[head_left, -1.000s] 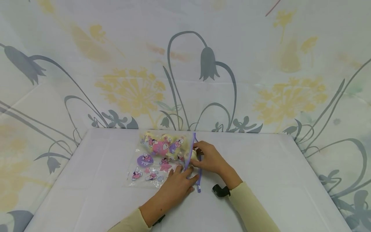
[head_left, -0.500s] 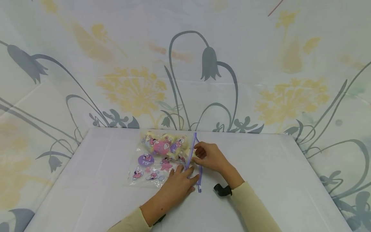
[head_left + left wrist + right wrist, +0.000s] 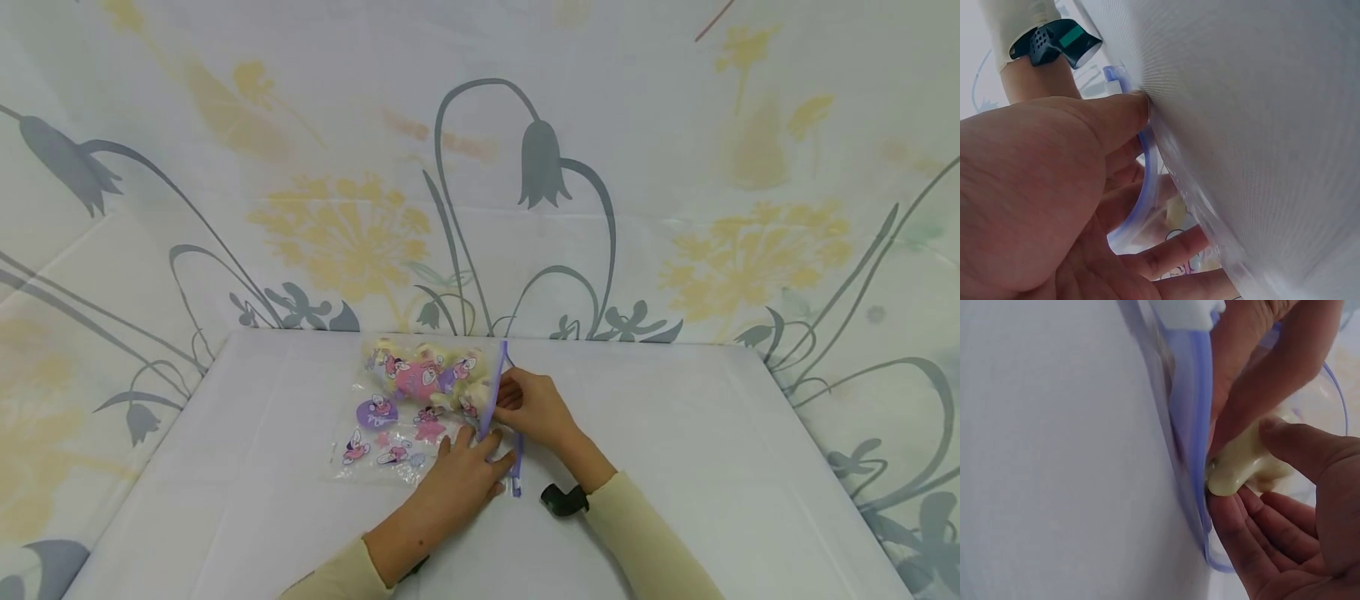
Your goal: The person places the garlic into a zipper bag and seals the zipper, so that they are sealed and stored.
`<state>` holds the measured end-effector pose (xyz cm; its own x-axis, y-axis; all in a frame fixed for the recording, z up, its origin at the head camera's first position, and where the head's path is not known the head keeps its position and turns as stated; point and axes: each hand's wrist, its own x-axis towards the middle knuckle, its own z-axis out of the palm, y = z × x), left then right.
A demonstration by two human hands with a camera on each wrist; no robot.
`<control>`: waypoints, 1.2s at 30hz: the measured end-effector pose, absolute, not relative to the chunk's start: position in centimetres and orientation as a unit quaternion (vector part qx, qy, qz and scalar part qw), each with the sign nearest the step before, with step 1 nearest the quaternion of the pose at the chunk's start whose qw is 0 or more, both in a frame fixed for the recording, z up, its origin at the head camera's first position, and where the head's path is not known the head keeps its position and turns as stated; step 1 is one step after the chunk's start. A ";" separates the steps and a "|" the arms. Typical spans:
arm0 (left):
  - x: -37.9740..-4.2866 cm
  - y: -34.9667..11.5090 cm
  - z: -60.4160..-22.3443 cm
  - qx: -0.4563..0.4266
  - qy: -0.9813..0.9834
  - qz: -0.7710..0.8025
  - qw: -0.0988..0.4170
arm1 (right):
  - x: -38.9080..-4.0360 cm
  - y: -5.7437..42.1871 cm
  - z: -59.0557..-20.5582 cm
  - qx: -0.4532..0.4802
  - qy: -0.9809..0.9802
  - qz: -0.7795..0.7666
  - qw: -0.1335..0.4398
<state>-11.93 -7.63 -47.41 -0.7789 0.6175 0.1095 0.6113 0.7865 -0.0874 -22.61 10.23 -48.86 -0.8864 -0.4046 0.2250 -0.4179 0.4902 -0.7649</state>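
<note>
A clear zip bag (image 3: 407,427) with pink and purple cartoon prints lies flat on the white table, its purple zip edge (image 3: 492,392) to the right. Inside it, along the far side, are several pale yellow, rounded pieces (image 3: 450,392). My left hand (image 3: 461,475) rests spread over the near part of the bag's mouth; in the left wrist view the purple strip (image 3: 1147,181) passes between its fingers. At the mouth, my right hand (image 3: 534,408) pinches a glossy pale yellow piece (image 3: 1238,465) between thumb and fingertips. Its far end is hidden behind the left hand's fingers.
A white zip slider (image 3: 516,487) sits at the near end of the purple edge. Black wrist cameras (image 3: 564,500) are strapped to both wrists. A flower-patterned cloth (image 3: 555,267) rises behind the white table (image 3: 675,450).
The pale yellow piece that stuck out of the bag's mouth has moved left into it. My right hand drew back slightly, then returned to the mouth. The left hand stays put.
</note>
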 end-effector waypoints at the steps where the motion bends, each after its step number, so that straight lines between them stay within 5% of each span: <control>1: -11.9 -7.6 -47.4 -0.326 -0.942 0.025 0.072 | -22.6 10.1 -48.9 0.235 -0.863 0.447 0.007; 20: -11.5 -7.6 -47.4 -0.332 -0.937 0.026 0.108 | -22.9 8.1 -49.9 0.180 -0.877 0.444 0.034; 36: -11.6 -7.6 -47.5 -0.340 -0.934 0.025 0.102 | -23.4 8.5 -49.3 0.218 -0.868 0.446 -0.010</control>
<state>-11.62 -7.62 -47.53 -0.7474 0.6412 0.1739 0.6310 0.7670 -0.1160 -23.44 8.49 -49.28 -0.9050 -0.3867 0.1773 -0.3693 0.5073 -0.7787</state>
